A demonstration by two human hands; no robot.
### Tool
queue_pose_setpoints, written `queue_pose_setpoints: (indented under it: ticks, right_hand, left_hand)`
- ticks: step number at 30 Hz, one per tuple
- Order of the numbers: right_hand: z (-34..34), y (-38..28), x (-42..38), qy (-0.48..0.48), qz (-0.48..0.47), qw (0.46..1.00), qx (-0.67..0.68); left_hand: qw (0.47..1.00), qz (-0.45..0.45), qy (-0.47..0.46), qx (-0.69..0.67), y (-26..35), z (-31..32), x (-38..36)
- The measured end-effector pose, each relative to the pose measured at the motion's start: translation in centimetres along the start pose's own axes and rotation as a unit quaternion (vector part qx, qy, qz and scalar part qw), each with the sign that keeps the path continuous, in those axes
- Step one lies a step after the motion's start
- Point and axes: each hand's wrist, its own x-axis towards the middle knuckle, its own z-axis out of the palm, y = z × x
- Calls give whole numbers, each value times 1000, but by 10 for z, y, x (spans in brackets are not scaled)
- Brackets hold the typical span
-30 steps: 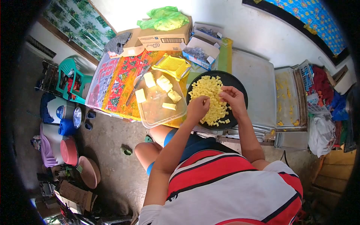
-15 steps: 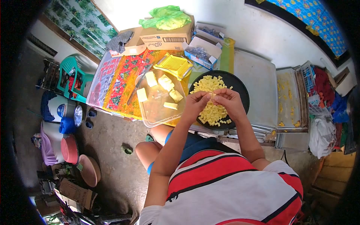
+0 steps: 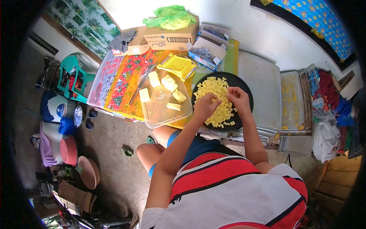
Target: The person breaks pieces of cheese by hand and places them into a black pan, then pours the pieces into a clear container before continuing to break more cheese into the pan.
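Observation:
Pale yellow cubes (image 3: pixel 213 84) are heaped on a round black tray (image 3: pixel 247 91). Above the heap, my left hand (image 3: pixel 206 107) has its thumb and fingers pinched together. My right hand (image 3: pixel 240 101), a little apart from it, is also closed in a pinch over the cubes. Whatever sits between the fingertips of either hand is too small to make out. To the left, a clear plastic tub or lid (image 3: pixel 154 121) bears several larger pale yellow blocks (image 3: pixel 168 83). A knife (image 3: pixel 142 84) lies along its left side, and a yellow slotted rack (image 3: pixel 177 65) stands behind it.
Cardboard boxes (image 3: pixel 167 39) with a green plastic bag (image 3: pixel 169 18) and a blue-white box (image 3: pixel 206 55) line the table's back. Metal trays (image 3: pixel 263 87) are stacked at right. A green chair (image 3: pixel 74 82), basins (image 3: pixel 68 150) and slippers (image 3: pixel 127 151) are at left.
My hands, which met at the fingertips over the heap, have moved apart. The left has shifted slightly down and left, the right slightly up and right. The tub and blocks stay put.

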Motion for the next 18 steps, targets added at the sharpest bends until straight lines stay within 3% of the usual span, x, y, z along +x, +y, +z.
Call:
queue_pose_setpoints:
  ticks: [3, 6, 12, 18]
  right_hand:
    - [-3, 11, -2, -1, -20, 998, -53]
    - [-4, 17, -1, 0, -33, 994, -105]
    - [4, 30, 4, 0, -29, 991, -129]
    - [15, 16, 2, 22, -65, 973, -221]
  left_hand:
    - [998, -21, 12, 63, -5, 9, 0]
    - [998, -49, 9, 31, -8, 7, 0]
    - [993, -90, 38, -61, -29, -12, -8]
    - [948, -122, 159, -246, -58, -43, -30]
